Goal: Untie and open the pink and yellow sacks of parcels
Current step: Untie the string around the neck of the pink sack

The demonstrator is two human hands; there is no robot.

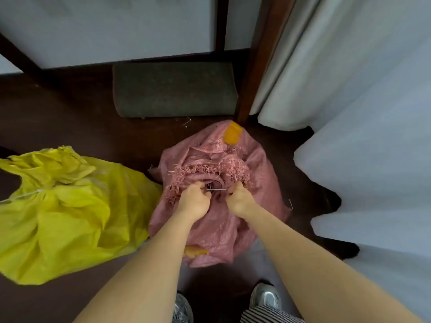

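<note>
From the head camera, looking down, the pink sack stands on the dark floor right in front of the person, its neck gathered into a frayed, bunched knot at the top. The left hand and the right hand are both down at that neck, fingers curled into the fabric, and a thin white tie runs taut between them; each hand looks pinched on an end of it, though the fingertips are tucked out of sight, so the exact grip is hard to tell. An orange patch shows on the far side of the pink sack. The yellow sack lies to the left, touching the pink one along its edge, its neck cinched by a white cord. A grey mat lies on the floor beyond, pale curtains hang to the right, and two trainers show at the bottom edge.
</note>
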